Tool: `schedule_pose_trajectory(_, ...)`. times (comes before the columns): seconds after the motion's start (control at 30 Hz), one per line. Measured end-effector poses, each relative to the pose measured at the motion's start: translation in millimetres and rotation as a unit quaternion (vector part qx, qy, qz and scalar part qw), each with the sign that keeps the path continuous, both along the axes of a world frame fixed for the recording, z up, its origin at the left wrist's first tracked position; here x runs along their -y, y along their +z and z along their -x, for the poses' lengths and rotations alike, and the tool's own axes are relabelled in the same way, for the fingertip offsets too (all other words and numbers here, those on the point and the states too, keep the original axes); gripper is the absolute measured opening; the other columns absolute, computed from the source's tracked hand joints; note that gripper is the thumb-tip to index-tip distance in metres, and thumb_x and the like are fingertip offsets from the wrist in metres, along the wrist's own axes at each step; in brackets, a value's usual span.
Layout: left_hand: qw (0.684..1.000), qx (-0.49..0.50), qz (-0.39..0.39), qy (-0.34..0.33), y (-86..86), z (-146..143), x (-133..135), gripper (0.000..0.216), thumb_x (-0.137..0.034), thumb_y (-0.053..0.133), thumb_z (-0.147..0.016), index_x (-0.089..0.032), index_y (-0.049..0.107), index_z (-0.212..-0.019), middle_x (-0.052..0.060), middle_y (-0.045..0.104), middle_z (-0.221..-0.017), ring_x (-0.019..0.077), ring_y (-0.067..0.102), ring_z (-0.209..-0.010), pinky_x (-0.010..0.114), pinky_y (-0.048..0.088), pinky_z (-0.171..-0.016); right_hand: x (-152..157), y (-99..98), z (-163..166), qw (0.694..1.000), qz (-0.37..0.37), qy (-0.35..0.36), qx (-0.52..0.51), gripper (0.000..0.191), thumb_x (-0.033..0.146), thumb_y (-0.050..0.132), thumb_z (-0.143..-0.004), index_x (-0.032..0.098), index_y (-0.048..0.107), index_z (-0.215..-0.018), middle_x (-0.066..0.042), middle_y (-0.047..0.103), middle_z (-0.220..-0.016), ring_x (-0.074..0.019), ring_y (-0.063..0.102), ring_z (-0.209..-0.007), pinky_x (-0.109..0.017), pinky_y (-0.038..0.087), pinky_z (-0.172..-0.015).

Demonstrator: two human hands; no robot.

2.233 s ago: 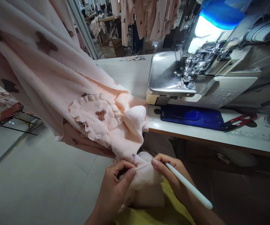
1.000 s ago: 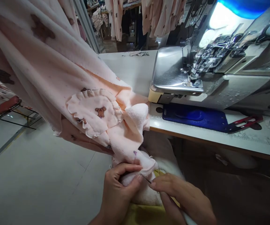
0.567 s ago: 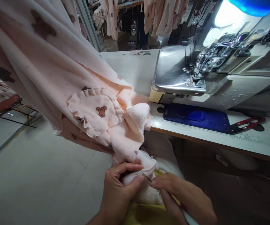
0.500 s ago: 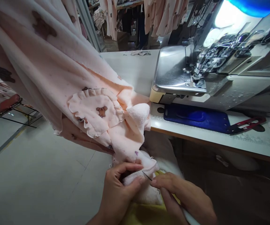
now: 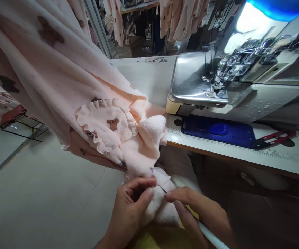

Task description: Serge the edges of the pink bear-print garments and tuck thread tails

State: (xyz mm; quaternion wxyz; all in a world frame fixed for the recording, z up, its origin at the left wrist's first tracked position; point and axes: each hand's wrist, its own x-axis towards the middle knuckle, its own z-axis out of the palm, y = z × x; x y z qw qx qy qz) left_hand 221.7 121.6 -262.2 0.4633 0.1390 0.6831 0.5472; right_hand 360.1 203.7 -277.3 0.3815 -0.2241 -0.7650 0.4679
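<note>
A pale pink fleece garment (image 5: 61,86) with brown bear prints hangs from the upper left down to my lap. A ruffled pocket (image 5: 106,124) sits on its side. My left hand (image 5: 128,211) pinches the garment's lower end between thumb and fingers. My right hand (image 5: 198,214) is closed on a white-handled tool (image 5: 211,238) whose thin metal tip (image 5: 162,188) touches the fabric beside my left thumb.
An overlock sewing machine (image 5: 237,79) with a bright lamp stands on the white table (image 5: 144,76) at the right. A blue plate (image 5: 217,129) lies at the table's front edge. More pink garments (image 5: 180,17) hang at the back. Grey floor spreads out at the left.
My right hand turned over, bringing the tool's metal tip against the fabric by my left thumb. Both hands rose slightly with the fabric's end in the last half second.
</note>
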Motion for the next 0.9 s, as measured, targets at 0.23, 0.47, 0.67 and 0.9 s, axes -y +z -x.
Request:
schedule_pose_trajectory(0.23, 0.994, 0.052, -0.093, 0.031, -2.8, 9, -5, 0.018, -0.031, 0.071, -0.076, -0.02, 0.072, -0.09, 0.0, 0.062, -0.085, 0.0069, 0.056, -0.067, 0.014, 0.047, -0.062, -9, 1.1, 2, 1.0, -0.025, 0.009, -0.011, 0.019, 0.038, 0.048, -0.098, 0.025, 0.061, -0.096, 0.001, 0.067, -0.077, -0.0136, 0.064, -0.066, -0.02, 0.05, -0.063)
schedule_pose_trajectory(0.47, 0.984, -0.097, -0.147, -0.026, 25.9, 12, -22, 0.017, -0.03, 0.058, -0.087, -0.026, 0.07, -0.1, 0.0, 0.062, -0.093, 0.0119, 0.062, -0.089, 0.018, 0.05, -0.081, -25, 13.1, 28, 0.999, -0.015, -0.029, -0.031, 0.006, 0.024, 0.063, -0.086, 0.02, 0.062, -0.09, 0.002, 0.066, -0.079, -0.0115, 0.063, -0.065, -0.016, 0.049, -0.061)
schedule_pose_trajectory(0.67, 0.917, -0.299, -0.174, -0.196, 89.4, 33, -51, 0.027, -0.021, 0.049, -0.089, -0.022, 0.068, -0.107, 0.005, 0.061, -0.099, 0.0144, 0.062, -0.091, 0.022, 0.054, -0.077, -54, 46.1, 38, 0.989, 0.127, -0.011, -0.08, 0.015, 0.027, 0.054, -0.083, 0.017, 0.061, -0.075, 0.004, 0.056, -0.061, -0.0097, 0.048, -0.052, -0.018, 0.037, -0.049)
schedule_pose_trajectory(0.9, 0.673, -0.618, -0.15, -0.377, 118.5, 61, -90, 0.019, -0.02, 0.056, -0.086, -0.022, 0.063, -0.103, 0.005, 0.057, -0.117, 0.0193, 0.051, -0.113, 0.032, 0.041, -0.096, -83, 54.3, 19, 0.969, 0.208, 0.082, -0.102, 0.016, 0.03, 0.052, -0.074, 0.016, 0.058, -0.07, 0.004, 0.045, -0.06, -0.0106, 0.037, -0.057, -0.021, 0.03, -0.053)
